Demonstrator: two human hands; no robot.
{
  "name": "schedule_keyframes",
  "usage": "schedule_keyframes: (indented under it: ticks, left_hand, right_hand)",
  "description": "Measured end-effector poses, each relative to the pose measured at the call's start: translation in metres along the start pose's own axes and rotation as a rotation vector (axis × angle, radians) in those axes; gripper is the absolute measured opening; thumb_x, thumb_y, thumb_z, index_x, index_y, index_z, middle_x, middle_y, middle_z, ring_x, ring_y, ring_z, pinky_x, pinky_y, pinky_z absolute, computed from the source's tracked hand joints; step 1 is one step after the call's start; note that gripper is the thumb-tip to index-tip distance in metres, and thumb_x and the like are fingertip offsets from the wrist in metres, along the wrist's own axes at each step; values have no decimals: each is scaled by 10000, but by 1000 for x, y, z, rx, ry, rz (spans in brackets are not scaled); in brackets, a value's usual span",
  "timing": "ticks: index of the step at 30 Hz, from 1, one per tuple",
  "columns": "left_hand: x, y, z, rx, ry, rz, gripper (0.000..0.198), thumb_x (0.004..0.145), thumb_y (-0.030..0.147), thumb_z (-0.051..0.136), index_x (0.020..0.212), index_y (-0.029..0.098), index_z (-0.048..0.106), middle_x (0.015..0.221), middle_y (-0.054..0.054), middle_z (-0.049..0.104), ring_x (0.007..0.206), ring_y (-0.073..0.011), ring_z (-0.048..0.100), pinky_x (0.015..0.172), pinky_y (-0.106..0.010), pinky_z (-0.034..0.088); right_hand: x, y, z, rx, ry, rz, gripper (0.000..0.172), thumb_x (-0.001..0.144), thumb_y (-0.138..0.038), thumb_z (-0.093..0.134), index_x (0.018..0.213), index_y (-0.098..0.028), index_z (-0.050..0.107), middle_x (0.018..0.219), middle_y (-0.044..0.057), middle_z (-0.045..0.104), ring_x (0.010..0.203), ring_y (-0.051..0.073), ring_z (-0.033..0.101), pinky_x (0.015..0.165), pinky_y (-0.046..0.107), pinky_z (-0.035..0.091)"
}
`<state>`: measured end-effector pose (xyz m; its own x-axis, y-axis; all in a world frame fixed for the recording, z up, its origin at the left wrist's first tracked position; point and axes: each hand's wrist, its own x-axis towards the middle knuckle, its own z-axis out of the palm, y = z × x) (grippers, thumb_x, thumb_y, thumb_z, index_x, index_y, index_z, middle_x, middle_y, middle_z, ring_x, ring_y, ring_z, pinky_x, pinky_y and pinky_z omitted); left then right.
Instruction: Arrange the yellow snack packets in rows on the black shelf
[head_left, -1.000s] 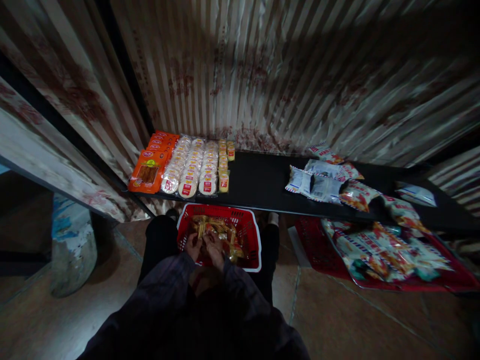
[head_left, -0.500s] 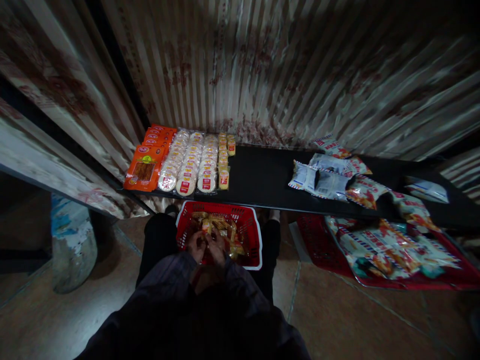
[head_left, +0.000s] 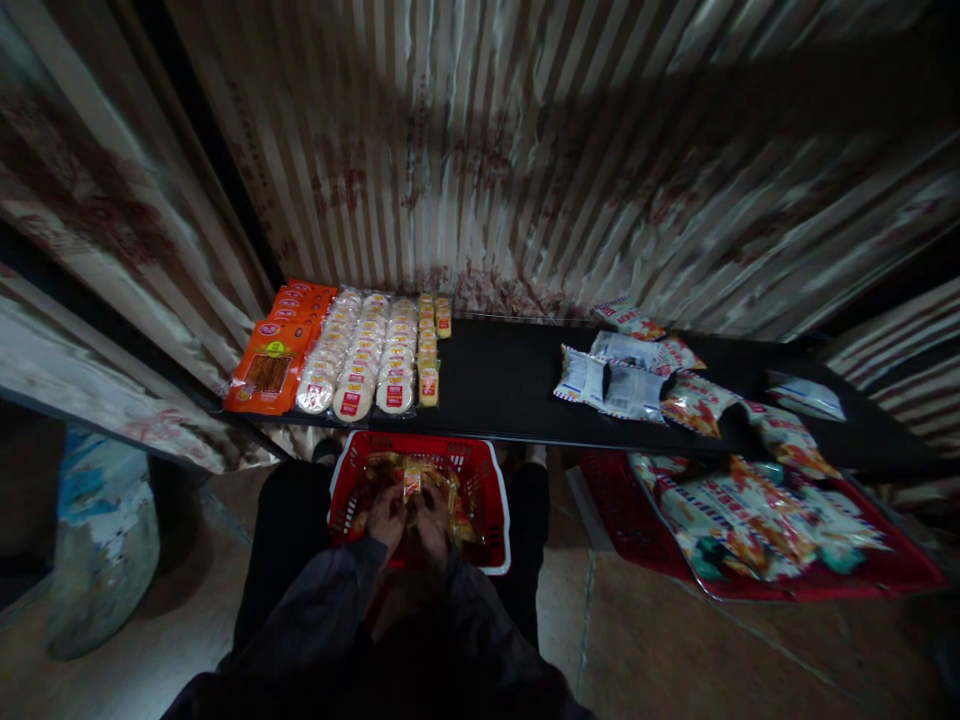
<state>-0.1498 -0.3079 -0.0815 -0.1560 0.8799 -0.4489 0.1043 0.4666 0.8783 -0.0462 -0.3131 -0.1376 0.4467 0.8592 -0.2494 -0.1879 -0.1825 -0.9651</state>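
Observation:
Between my left hand [head_left: 385, 518] and my right hand [head_left: 433, 524], a small yellow snack packet [head_left: 412, 481] with a red-and-white label is held upright. The fingers of both hands are closed on its lower part. Both hands are over a red plastic basket [head_left: 491, 492] with a white rim, which sits between my legs. Inside the basket lie several loose yellow packets [head_left: 460, 522] in clear wrap. On the black shelf [head_left: 495, 385] just beyond, similar yellow packets [head_left: 428, 380] stand in a short double row.
Left of the yellow packets are rows of round white wrapped crackers [head_left: 352, 392] and orange snack pouches [head_left: 271, 360]. White-and-red bags [head_left: 694, 400] lie scattered on the shelf's right part. A second red basket [head_left: 847, 590] holds more bags. A worn board [head_left: 105, 540] stands at left.
The view has shifted, so the shelf and baskets appear lower and further left. The packet in my hands now stands more upright, its label facing me. Both hands remain over the basket.

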Motion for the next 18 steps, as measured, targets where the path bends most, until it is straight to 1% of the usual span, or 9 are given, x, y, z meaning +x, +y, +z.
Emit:
schedule_keyframes:
  ticks: [3, 5, 8, 10, 14, 18]
  left_hand:
    - [-2, 12, 6, -33, -25, 18, 311, 691, -27, 630, 866, 218, 708, 996, -53, 716, 1111, -255, 631, 1100, -387, 438]
    - [-2, 18, 10, -30, -32, 13, 312, 683, -35, 632, 855, 215, 704, 982, -52, 718, 1070, -237, 648, 1081, -367, 443]
    - [-4, 27, 18, -10, -52, 40, 288, 702, -18, 632, 862, 212, 699, 1003, -57, 719, 1047, -225, 657, 1060, -352, 450]
    - [-5, 33, 22, 10, -68, 67, 272, 729, 3, 629, 883, 216, 697, 1029, -57, 719, 1040, -221, 656, 1049, -349, 459]
    - [-7, 45, 29, 22, -82, 123, 283, 759, 14, 619, 939, 218, 698, 1080, -58, 717, 1017, -204, 650, 1036, -337, 474]
    - [-7, 59, 34, 20, -66, 179, 250, 776, 38, 623, 936, 215, 697, 1054, -61, 717, 1025, -206, 650, 1030, -333, 473]
  right_hand:
    - [3, -8, -6, -22, 22, -12, 115, 708, -334, 709, 796, -261, 723, 867, 40, 752, 981, 281, 674, 895, 398, 537]
    - [6, -11, -9, -39, 42, -28, 149, 702, -353, 713, 817, -259, 730, 919, 45, 762, 995, 280, 674, 929, 410, 527]
    - [10, -13, -12, -78, 155, -57, 230, 667, -381, 719, 854, -249, 740, 983, 58, 769, 1017, 275, 669, 999, 423, 489]
    - [12, -16, -13, -87, 212, -74, 292, 663, -404, 700, 898, -236, 742, 1023, 72, 766, 1039, 276, 664, 1017, 427, 476]
    - [13, -31, -14, -132, 224, -116, 372, 691, -432, 667, 978, -207, 739, 1068, 99, 753, 1064, 287, 656, 1019, 435, 473]
    - [14, -53, -15, -161, 212, -173, 412, 737, -470, 647, 1030, -194, 734, 1064, 108, 739, 1030, 284, 656, 955, 419, 500]
